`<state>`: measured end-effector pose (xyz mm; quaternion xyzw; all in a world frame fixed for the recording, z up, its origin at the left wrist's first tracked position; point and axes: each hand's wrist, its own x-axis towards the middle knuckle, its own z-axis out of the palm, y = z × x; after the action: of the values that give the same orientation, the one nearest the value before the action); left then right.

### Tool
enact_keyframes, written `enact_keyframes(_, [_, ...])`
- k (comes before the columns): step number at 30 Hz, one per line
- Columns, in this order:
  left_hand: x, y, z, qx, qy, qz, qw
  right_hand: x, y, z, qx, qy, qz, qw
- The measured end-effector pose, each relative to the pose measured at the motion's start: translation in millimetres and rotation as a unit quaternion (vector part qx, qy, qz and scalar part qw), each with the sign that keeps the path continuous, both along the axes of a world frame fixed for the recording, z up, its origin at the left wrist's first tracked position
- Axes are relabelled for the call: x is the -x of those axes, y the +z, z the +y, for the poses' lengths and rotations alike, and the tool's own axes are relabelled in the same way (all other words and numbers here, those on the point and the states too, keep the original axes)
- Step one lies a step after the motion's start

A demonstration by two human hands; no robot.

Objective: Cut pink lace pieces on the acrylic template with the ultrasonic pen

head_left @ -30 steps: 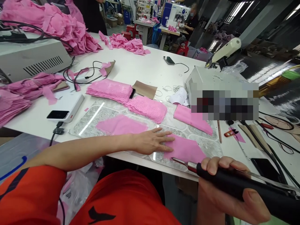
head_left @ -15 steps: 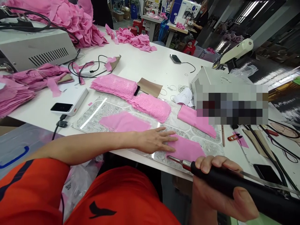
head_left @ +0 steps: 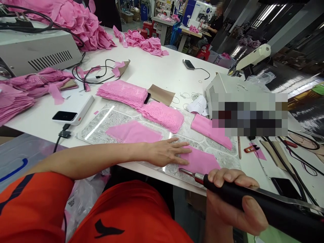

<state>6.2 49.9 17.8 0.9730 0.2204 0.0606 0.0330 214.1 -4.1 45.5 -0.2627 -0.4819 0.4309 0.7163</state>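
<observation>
My left hand (head_left: 168, 152) lies flat with fingers spread, its fingertips on a pink fabric piece (head_left: 202, 159) at the front of the grey patterned board (head_left: 95, 126). In my right hand (head_left: 235, 199) is a thick black-handled tool (head_left: 225, 189) with a slim metal tip and a metal lever along its handle. Its tip rests at or just above the fabric's near left edge; contact is hard to tell. Another pink piece (head_left: 134, 131) lies on the board, left of my left hand. Beyond are two lace stacks, one left (head_left: 123, 92) and one right (head_left: 163, 116), and a folded pink stack (head_left: 211, 131).
A white power bank (head_left: 73, 109) and a vented metal box (head_left: 37, 50) stand at left, near pink fabric piles (head_left: 73, 20). At right are another box (head_left: 227, 84), orange snips (head_left: 251, 148), cables and a dark phone (head_left: 285, 188). Someone sits at a sewing machine (head_left: 198, 15) behind.
My right thumb has shifted slightly along the tool's handle, and the tool's rear end sits a little lower. My left hand stays on the fabric. The whole view has drifted slightly.
</observation>
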Motion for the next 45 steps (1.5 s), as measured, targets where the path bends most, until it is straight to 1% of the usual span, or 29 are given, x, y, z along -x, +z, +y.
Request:
enact_keyframes(5, [0.6,2.6,-1.3,-0.001,-0.006,-0.016,1.000,1.4,0.4,0.2,-0.015,0.010,-0.004,1.000])
enact_keyframes(9, [-0.2,6.7,-2.4,0.010,0.004,0.014,1.000,1.7,-0.7,0.7,-0.019,0.011,-0.009,1.000])
enact_keyframes(12, [-2.3,9.5,-2.2,0.029,0.007,0.027,0.999,1.4,-0.5,0.5,-0.011,-0.001,-0.007,1.000])
enact_keyframes(16, [1.1,16.6,0.7,0.061,0.026,0.002,0.998,-1.3,2.9,-0.1,0.013,-0.020,0.012,1.000])
enact_keyframes(20, [23.5,25.1,2.8,0.076,0.047,-0.062,0.994,-5.7,5.1,-0.6,0.025,-0.036,0.030,0.999])
enact_keyframes(22, [39.0,24.9,1.8,0.074,0.054,-0.092,0.992,-6.5,3.8,-0.6,0.026,-0.042,0.033,0.998])
enact_keyframes(24, [52.9,21.2,-0.8,0.073,0.060,-0.109,0.990,-5.7,1.4,-0.3,0.027,-0.045,0.038,0.998])
enact_keyframes(27, [67.7,14.0,-6.8,0.077,0.058,-0.101,0.990,-2.5,-2.5,0.7,0.031,-0.042,0.037,0.998])
enact_keyframes(29, [75.3,12.1,-11.0,0.082,0.058,-0.092,0.991,-0.7,-3.6,0.9,0.036,-0.037,0.027,0.998])
enact_keyframes(33, [93.1,16.6,-17.2,0.103,0.065,-0.102,0.987,0.3,-1.9,-0.7,0.051,-0.028,0.016,0.998])
enact_keyframes(37, [111.3,20.9,-23.0,0.132,0.045,-0.090,0.986,3.8,0.5,-3.0,0.061,-0.033,0.032,0.997])
enact_keyframes(41, [120.6,19.0,-29.5,0.158,0.041,-0.067,0.984,17.8,1.6,-5.4,0.050,0.001,0.046,0.998])
enact_keyframes(45, [122.9,16.9,-35.3,0.171,0.042,-0.063,0.982,36.7,1.8,-7.2,0.061,0.047,0.043,0.996])
